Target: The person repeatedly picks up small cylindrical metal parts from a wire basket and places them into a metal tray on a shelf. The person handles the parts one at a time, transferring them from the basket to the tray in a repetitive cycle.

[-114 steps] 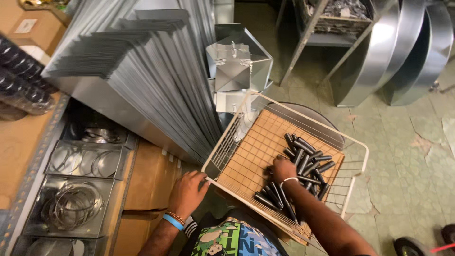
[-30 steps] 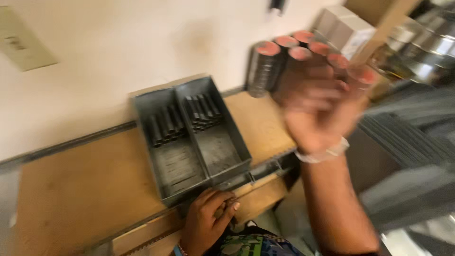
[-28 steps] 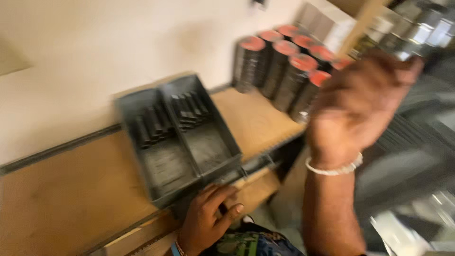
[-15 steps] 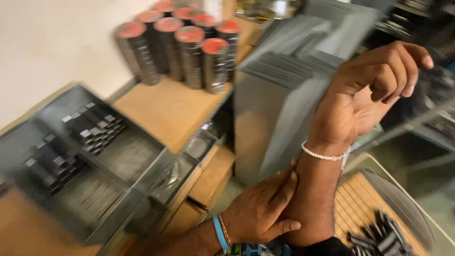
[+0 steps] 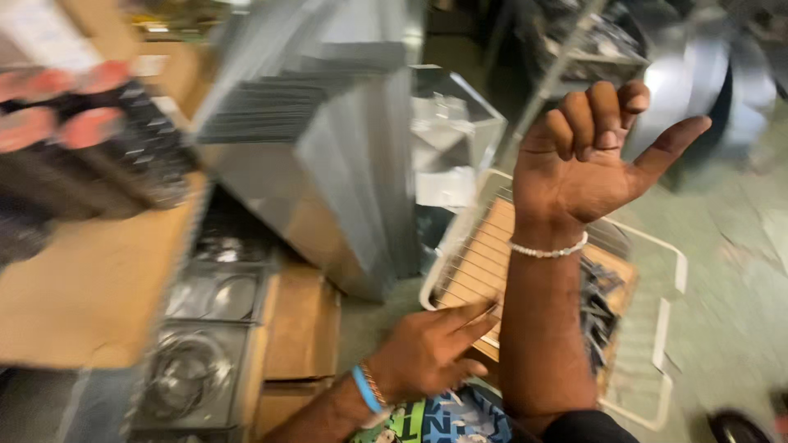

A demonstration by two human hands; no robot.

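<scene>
My right hand (image 5: 587,164) is raised in the middle of the view with the palm toward me, fingers curled onto the palm and thumb stuck out; nothing shows in it. A white bead bracelet (image 5: 546,248) circles its wrist. My left hand (image 5: 431,349), wearing a blue wristband (image 5: 364,388), lies lower down with fingers spread, at the near corner of a white wire basket (image 5: 669,279). The basket has a cardboard liner (image 5: 480,267) and several small dark metal pieces (image 5: 599,308), partly hidden behind my right forearm.
A tall stack of grey sheet-metal pieces (image 5: 328,164) stands left of the basket. A wooden shelf (image 5: 90,279) at left carries dark cans with red lids (image 5: 74,131). Below are bins of metal rings (image 5: 209,295) and a cardboard box (image 5: 300,320). Curved metal ducts (image 5: 698,74) stand at the far right.
The view has swung from the shelf with the grey divided tray and cans down toward the basket. My right hand has pulled back from the shelf; my left hand left the shelf edge for the basket.
</scene>
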